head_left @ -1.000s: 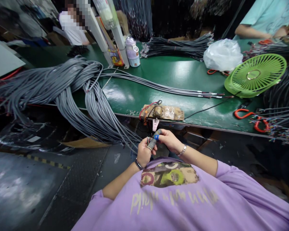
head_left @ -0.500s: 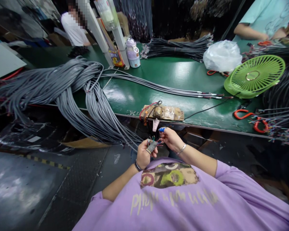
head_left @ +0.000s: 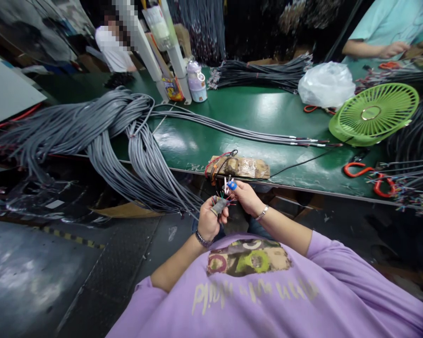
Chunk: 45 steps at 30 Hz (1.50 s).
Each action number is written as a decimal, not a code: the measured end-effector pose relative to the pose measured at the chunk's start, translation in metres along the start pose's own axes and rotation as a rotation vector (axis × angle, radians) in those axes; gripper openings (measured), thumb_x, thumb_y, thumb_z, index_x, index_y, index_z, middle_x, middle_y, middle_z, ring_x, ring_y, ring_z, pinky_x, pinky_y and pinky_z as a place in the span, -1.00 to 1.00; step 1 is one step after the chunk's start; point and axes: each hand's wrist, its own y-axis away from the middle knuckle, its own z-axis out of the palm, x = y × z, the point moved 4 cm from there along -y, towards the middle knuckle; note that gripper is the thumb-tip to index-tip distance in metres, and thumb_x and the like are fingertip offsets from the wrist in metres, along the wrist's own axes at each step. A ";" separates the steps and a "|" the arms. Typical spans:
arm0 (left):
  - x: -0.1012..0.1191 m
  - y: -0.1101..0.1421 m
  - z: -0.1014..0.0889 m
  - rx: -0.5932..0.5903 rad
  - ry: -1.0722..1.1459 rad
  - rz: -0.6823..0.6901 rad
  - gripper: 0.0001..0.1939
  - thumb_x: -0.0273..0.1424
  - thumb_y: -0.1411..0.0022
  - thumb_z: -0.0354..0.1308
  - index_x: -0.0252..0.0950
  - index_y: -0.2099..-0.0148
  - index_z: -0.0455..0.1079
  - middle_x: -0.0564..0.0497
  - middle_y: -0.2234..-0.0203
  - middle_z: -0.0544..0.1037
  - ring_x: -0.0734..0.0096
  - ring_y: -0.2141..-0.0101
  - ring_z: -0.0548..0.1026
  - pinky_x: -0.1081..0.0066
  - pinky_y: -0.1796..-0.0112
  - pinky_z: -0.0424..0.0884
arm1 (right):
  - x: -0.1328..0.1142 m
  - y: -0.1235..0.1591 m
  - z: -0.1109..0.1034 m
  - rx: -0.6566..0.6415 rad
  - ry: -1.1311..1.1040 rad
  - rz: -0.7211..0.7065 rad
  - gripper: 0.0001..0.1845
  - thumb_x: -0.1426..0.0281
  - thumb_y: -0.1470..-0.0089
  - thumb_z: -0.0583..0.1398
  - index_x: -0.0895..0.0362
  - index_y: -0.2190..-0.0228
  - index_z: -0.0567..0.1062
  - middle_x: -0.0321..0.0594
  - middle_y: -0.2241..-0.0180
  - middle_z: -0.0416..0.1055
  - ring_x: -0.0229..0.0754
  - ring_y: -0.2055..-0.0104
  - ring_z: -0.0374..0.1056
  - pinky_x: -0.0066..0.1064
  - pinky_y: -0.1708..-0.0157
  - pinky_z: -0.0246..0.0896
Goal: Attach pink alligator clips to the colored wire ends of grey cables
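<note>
My left hand [head_left: 208, 222] is closed around the end of a grey cable, with thin coloured wires [head_left: 221, 194] fanning out past its fingers. A grey cover [head_left: 218, 206] sits over its thumb. Close on its right, my right hand [head_left: 246, 196] is pinched, a blue cover [head_left: 231, 184] on one fingertip. Its fingers are beside the wires and a small pale piece [head_left: 226, 186] below the bench edge; what they grip is too small to make out. The large bundle of grey cables [head_left: 109, 112] drapes off the bench towards my left hand.
On the green bench [head_left: 268, 105] are a wooden block with wires [head_left: 243, 166], a green fan [head_left: 373, 112], red-handled scissors [head_left: 356, 169], a plastic bag [head_left: 326, 84], a bottle [head_left: 197, 82] and black cables [head_left: 261, 75]. Co-workers [head_left: 384, 33] are across the bench.
My right hand has moved left and slightly up to the small pale piece, nearer my left hand. The left hand has shifted slightly left and up, still holding the cable end.
</note>
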 end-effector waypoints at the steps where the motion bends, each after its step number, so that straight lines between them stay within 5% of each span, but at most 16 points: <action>1: 0.000 -0.001 0.000 -0.006 0.001 -0.005 -0.69 -0.18 -0.02 0.27 -0.29 0.43 0.29 0.15 0.72 0.41 0.63 0.80 0.24 0.60 0.76 0.07 | 0.002 -0.001 0.000 0.007 -0.017 -0.002 -0.50 -0.05 0.15 0.28 0.17 0.52 0.44 -0.33 0.59 0.34 -0.37 0.57 0.15 -0.49 0.54 0.07; 6: -0.003 -0.005 -0.001 -0.023 -0.020 0.001 -0.68 -0.17 -0.01 0.27 -0.28 0.43 0.28 0.17 0.74 0.39 0.64 0.80 0.22 0.59 0.77 0.06 | 0.008 -0.005 0.008 -0.091 -0.242 0.204 -0.48 -0.07 0.08 0.23 0.17 0.41 0.48 -0.30 0.55 0.36 -0.35 0.57 0.18 -0.49 0.56 0.12; 10: -0.005 -0.006 -0.001 -0.021 -0.061 -0.007 -0.68 -0.16 -0.02 0.26 -0.29 0.43 0.28 0.17 0.73 0.39 0.64 0.80 0.22 0.59 0.77 0.06 | 0.007 -0.010 0.010 -0.011 -0.331 0.212 -0.53 -0.02 0.07 0.27 0.18 0.46 0.48 -0.32 0.58 0.33 -0.37 0.57 0.14 -0.52 0.59 0.08; 16: -0.008 -0.008 -0.001 -0.023 -0.072 -0.018 -0.67 -0.15 -0.02 0.26 -0.29 0.43 0.29 0.17 0.73 0.39 0.64 0.80 0.21 0.59 0.77 0.06 | 0.010 -0.010 0.010 0.046 -0.311 0.194 -0.53 -0.01 0.09 0.28 0.19 0.46 0.49 -0.30 0.57 0.34 -0.36 0.56 0.16 -0.53 0.57 0.09; 26: -0.007 0.004 -0.006 -0.007 -0.070 0.001 -0.68 -0.17 -0.04 0.26 -0.30 0.43 0.29 0.15 0.72 0.40 0.64 0.80 0.23 0.59 0.76 0.06 | 0.006 0.003 0.009 -0.058 -0.304 0.310 -0.42 -0.13 -0.05 0.07 0.16 0.43 0.46 -0.25 0.52 0.38 -0.33 0.54 0.22 -0.49 0.51 0.18; 32: -0.006 0.010 -0.012 0.069 -0.060 0.058 -0.67 -0.13 -0.07 0.24 -0.29 0.43 0.28 0.15 0.68 0.42 0.66 0.78 0.25 0.59 0.74 0.07 | 0.009 0.018 0.002 -0.168 -0.247 0.351 -0.47 -0.07 0.00 0.16 0.18 0.42 0.47 -0.24 0.48 0.39 -0.33 0.51 0.26 -0.49 0.49 0.22; 37: -0.012 0.010 -0.015 0.100 -0.118 0.062 -0.67 -0.13 -0.06 0.24 -0.28 0.42 0.28 0.15 0.67 0.43 0.64 0.75 0.28 0.59 0.72 0.06 | 0.012 0.035 0.003 -0.147 0.024 0.164 -0.59 0.16 0.23 0.39 0.18 0.41 0.47 -0.32 0.50 0.39 -0.37 0.52 0.19 -0.52 0.51 0.14; 45: -0.017 0.009 -0.012 -0.056 -0.265 -0.006 -0.66 -0.15 -0.08 0.23 -0.30 0.48 0.27 0.12 0.70 0.43 0.62 0.75 0.30 0.59 0.72 0.10 | 0.006 0.037 0.005 -0.063 0.235 0.009 -0.66 0.19 0.22 0.37 0.18 0.52 0.44 -0.36 0.58 0.35 -0.36 0.55 0.16 -0.50 0.53 0.07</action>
